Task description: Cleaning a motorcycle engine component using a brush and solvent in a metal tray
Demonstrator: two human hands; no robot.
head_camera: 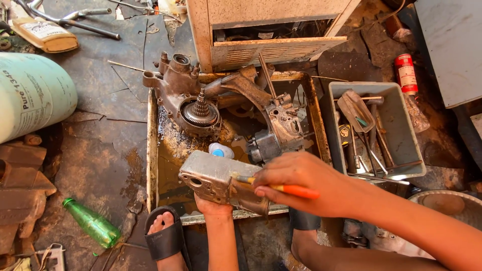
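Metal engine cover held over the near edge of the shallow wash tray, supported from beneath by the left hand (fingers mostly hidden). Right hand is closed around an orange-handled brush, its tip touching the cover.

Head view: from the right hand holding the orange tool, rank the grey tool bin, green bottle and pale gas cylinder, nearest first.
From the right hand:
1. Grey tool bin, just beyond it to the right.
2. Green bottle, on the floor, lower left.
3. Pale gas cylinder, far left, upper edge.
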